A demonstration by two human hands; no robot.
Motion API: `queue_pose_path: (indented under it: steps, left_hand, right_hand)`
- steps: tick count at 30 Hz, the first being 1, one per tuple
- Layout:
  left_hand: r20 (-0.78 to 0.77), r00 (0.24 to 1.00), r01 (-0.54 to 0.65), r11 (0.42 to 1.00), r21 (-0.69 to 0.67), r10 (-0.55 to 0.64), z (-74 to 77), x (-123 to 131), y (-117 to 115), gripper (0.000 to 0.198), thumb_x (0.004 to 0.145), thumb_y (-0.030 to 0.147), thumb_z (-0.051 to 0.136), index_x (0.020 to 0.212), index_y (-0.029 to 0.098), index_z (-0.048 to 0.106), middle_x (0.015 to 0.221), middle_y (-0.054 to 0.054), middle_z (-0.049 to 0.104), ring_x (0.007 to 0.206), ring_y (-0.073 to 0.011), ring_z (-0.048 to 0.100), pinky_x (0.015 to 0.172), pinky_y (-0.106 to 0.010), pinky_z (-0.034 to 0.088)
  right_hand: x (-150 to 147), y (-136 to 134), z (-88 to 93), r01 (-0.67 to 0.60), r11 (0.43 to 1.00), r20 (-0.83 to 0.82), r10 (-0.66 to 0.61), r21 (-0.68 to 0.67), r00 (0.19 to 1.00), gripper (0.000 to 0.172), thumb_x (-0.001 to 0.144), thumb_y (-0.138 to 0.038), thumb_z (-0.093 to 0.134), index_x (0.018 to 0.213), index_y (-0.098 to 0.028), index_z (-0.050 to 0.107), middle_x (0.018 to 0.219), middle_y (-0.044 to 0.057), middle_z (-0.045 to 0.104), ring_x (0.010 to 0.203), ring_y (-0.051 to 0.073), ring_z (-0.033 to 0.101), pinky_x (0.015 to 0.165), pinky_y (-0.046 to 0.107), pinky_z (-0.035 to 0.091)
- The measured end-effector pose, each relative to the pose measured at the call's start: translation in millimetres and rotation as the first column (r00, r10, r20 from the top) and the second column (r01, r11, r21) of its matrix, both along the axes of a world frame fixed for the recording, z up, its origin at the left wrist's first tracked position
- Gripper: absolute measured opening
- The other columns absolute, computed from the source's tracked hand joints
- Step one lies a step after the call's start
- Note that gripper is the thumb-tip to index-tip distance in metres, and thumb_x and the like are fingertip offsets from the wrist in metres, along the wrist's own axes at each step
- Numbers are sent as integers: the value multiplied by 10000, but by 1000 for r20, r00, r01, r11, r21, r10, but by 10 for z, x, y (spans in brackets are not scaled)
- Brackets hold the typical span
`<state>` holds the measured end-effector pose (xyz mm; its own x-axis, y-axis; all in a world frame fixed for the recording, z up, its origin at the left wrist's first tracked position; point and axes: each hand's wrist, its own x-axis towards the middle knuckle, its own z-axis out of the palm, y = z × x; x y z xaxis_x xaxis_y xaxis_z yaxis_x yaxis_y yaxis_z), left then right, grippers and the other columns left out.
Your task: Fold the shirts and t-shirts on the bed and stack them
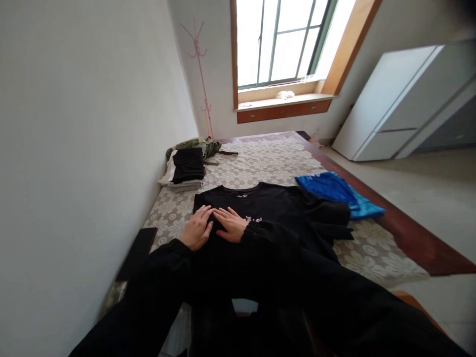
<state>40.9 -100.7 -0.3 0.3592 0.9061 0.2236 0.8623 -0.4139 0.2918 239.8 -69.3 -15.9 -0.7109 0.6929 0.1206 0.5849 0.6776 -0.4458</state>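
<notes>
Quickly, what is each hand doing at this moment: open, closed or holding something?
Left hand: open, laid on the black shirt, no grip visible.
Right hand: open, also laid on the shirt, no grip visible.

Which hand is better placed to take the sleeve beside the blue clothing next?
Probably the right hand: it lies on the black shirt, nearer that sleeve; the left hand lies farther off, toward the shirt's other side.
</notes>
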Motion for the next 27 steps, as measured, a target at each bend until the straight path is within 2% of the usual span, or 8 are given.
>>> queue_pose_path:
  steps: [5,9,11,13,16,20,23,27]
  left_hand:
    - [-203,976,-95,993,-77,77,-281,5,328,639,1019,488,382,1577,178,392,1677,-126,335,1568,-335,237,1261,-526,232]
    - [-328,942,-113,986,-121,67,-275,-82,405,710,1015,541,343,1620,169,317,1707,-151,237,1577,-372,179,1251,-526,224]
    - [-400,915,-141,975,-169,63,-169,-30,437,735,998,551,380,1611,148,335,1690,-178,271,1552,-404,248,1226,-541,263]
    - [-449,892,-148,970,-192,47,-39,171,467,723,988,537,410,1566,104,412,1640,-221,364,1496,-436,360,1191,-567,305]
    - [-364,918,86,975,-205,-157,85,805,483,613,1011,499,385,1479,130,526,1553,-190,512,1441,-402,450,1176,-559,331]
    - [-51,860,489,850,-197,-507,26,1932,480,502,1014,510,430,1440,271,544,1569,-68,515,1463,-285,430,1215,-479,306]
    - [219,835,541,827,-156,-505,-93,2535,546,354,964,437,559,1243,244,662,1414,-95,628,1389,-302,485,1218,-515,283]
    - [416,820,491,857,-158,-393,-249,2779,754,267,997,378,497,1074,226,702,1235,-97,700,1278,-281,559,1170,-488,366]
  right_hand:
    - [1346,-480,122,328,938,-180,-305,114,935,353,968,-356,557,1287,-243,658,1309,104,692,1212,262,632,1059,443,458]
    - [2603,-875,-46,791,592,-249,-751,153,611,309,960,-475,515,994,-217,683,892,81,712,810,249,660,795,400,505]
    - [3046,-1022,-176,893,411,-204,-873,181,443,359,940,-541,511,973,-218,664,857,76,705,772,261,648,747,403,484]
    - [3291,-1102,-285,931,315,-114,-934,184,339,438,918,-613,512,1023,-214,660,874,84,715,804,288,660,731,407,472]
    - [3342,-1069,-356,935,332,5,-942,126,334,521,904,-683,493,1043,-215,674,940,113,733,881,318,680,743,412,478]
    - [3184,-861,-332,935,354,-69,-933,15,355,453,865,-644,552,927,-216,686,1036,147,743,966,329,689,810,415,501]
    - [3093,-765,-304,914,376,-265,-906,-151,329,385,827,-584,605,902,-214,684,963,114,757,945,314,695,825,407,524]
    - [2929,-783,-240,857,471,-522,-795,-211,308,330,870,-489,597,1019,-203,668,960,72,760,907,269,693,802,370,548]
